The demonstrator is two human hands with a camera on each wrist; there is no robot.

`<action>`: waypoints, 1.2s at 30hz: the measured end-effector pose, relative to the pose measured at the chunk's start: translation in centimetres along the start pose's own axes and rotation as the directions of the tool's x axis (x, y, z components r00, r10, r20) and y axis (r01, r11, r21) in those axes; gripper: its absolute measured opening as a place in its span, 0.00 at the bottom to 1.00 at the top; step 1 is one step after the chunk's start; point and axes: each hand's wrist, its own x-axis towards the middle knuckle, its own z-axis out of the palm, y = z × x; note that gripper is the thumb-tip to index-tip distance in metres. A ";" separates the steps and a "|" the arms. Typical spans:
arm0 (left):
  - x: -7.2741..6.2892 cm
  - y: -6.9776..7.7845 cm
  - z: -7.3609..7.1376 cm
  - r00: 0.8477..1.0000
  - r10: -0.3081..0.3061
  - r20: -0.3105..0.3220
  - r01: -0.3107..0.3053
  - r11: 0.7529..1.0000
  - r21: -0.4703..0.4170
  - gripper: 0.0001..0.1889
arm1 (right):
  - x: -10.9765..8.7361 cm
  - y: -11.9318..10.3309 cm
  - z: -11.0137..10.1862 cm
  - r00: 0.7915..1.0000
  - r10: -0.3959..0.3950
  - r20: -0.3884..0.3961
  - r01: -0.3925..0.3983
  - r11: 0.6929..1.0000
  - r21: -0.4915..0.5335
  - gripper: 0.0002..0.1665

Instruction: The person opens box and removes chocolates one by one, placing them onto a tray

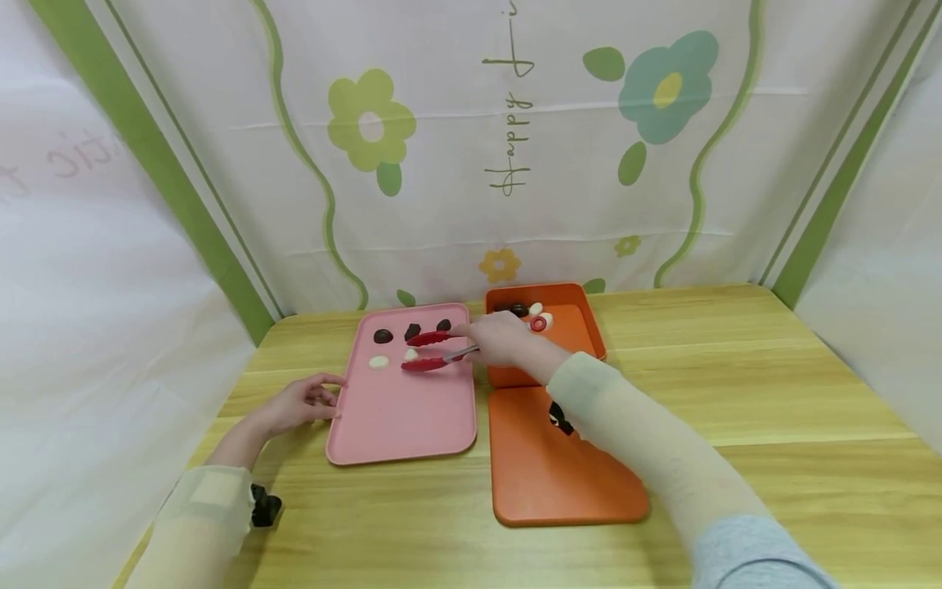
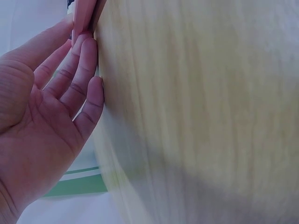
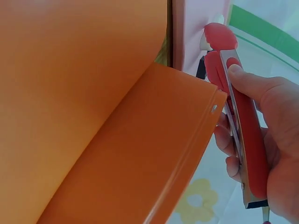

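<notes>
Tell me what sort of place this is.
Probably an indoor tabletop activity booth: white flower-printed fabric curtains line the back and sides of a yellowish wood-grain table, which holds a flat pink rectangular tray.

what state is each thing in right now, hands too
red tongs, jaws apart
right hand, holding the red tongs
pink tray, flat, bearing dark pieces and white pieces
left hand, touching the pink tray's edge
orange box, uncovered, some pieces inside
orange lid, off, lying flat

Pale wood-grain table (image 1: 736, 384). White fabric backdrop (image 1: 434, 213) behind: flower prints (image 1: 361, 98), wavy green lines (image 1: 329, 196), sideways "Happy" lettering (image 1: 518, 131). White side panels (image 1: 96, 311), green stripes (image 1: 150, 164) near corners.
</notes>
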 end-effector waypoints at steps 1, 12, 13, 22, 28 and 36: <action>0.0 0.0 0.0 1.000 0.000 0.000 0.000 1.000 0.000 0.28 | -0.1 0.0 -0.1 1.000 0.001 0.006 -0.001 1.000 0.006 0.27; -0.4 -0.4 0.1 1.000 0.006 -0.007 -0.006 1.000 -0.010 0.28 | -2.7 1.4 -2.0 0.999 0.001 -0.050 0.002 0.997 0.074 0.30; -0.4 -0.4 0.1 1.000 0.004 -0.006 -0.004 1.000 -0.012 0.28 | -3.0 1.6 -2.1 0.998 0.003 -0.056 0.002 0.997 0.076 0.30; -0.4 -0.5 0.0 1.000 0.007 -0.005 -0.007 1.000 -0.024 0.28 | -5.7 3.7 -3.6 0.992 -0.013 -0.126 0.022 0.997 0.070 0.31; -0.2 -0.3 0.0 1.000 0.011 -0.005 -0.011 1.000 -0.019 0.28 | -8.2 5.5 -4.1 0.986 0.007 -0.165 0.006 0.997 0.075 0.31; 0.1 -0.3 0.0 1.000 0.013 0.003 -0.013 1.000 -0.011 0.28 | -11.3 8.1 -4.5 0.984 0.074 -0.164 -0.062 0.995 0.078 0.32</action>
